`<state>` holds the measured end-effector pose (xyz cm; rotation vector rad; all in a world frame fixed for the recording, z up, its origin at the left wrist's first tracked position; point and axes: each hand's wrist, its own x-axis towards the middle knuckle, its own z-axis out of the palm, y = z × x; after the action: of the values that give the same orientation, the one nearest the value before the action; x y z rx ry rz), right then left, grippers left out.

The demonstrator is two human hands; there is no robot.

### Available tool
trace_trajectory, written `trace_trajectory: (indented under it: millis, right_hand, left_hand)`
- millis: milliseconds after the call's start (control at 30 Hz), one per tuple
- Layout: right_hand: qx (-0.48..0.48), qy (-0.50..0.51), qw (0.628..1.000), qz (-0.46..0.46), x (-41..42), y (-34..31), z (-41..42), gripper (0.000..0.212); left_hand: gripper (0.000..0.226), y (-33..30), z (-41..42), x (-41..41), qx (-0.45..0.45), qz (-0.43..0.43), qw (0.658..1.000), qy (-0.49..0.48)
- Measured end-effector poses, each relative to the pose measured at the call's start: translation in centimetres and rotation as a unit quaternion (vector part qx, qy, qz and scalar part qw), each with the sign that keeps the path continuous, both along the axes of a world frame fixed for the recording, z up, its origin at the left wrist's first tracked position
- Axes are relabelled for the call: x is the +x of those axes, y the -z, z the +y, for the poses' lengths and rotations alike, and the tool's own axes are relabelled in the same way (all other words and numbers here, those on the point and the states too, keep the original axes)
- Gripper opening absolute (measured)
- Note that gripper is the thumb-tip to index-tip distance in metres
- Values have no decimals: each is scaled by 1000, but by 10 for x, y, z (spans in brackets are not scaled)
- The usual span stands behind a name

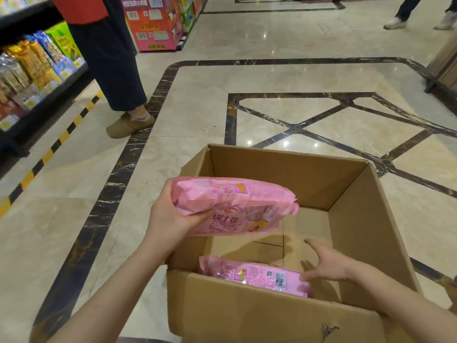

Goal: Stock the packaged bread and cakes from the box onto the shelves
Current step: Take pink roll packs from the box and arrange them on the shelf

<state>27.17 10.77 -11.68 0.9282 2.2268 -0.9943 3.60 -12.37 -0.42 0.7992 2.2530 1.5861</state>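
Note:
An open cardboard box (358,219) stands on the marble floor in front of me. My left hand (170,214) grips two stacked pink cake packs (235,206) by their left end, held above the box's left side. Inside the box, against its near wall, lies another pink cake pack (257,274). My right hand (324,263) reaches into the box with fingers spread, its thumb touching the right end of that pack. The rest of the box floor shows bare cardboard.
A dark shelf unit (49,92) with snack packs stands at the left behind a yellow-black floor stripe. A person in a red top and dark trousers (116,70) stands beside it. A pink display carton (153,23) is farther back. Another person's feet (395,22) are at the top right.

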Motion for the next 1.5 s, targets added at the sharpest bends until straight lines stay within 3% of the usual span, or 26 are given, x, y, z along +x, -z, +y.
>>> trace_trajectory:
  millis: [67,133,200,300,567,767,1000,1267,1500]
  right_hand:
    - [-6,-59,995,-76,-2,16,-4,154]
    - [20,-118,984,-130,-1,32,-6,141]
    - [36,-153,978,-137,0,45,-11,115]
    - [32,-197,968,-155,-6,59,-19,101]
    - [61,-224,962,-143,-11,98,-22,109]
    - [61,-193,975,-94,-16,106,-9,114]
    - [46,-156,986,37,-24,86,1,61]
    - [4,-29,990,138,-23,41,-4,55]
    - [-94,112,962,232,-27,13,-13,57]
  left_hand:
    - [67,2,-4,-1,-4,-12,1000,3]
    - [66,4,-6,0,-9,-17,1000,9]
    - [64,3,-6,3,-15,-10,1000,11]
    - [63,1,-4,5,-23,10,1000,13]
    - [67,6,-6,3,-38,10,999,-7]
    - [63,10,-6,4,-63,10,998,-3]
    - [62,11,-7,5,-68,25,997,-17]
    - [61,6,2,4,-78,36,996,-28]
    - [62,3,2,3,-54,26,998,-29]
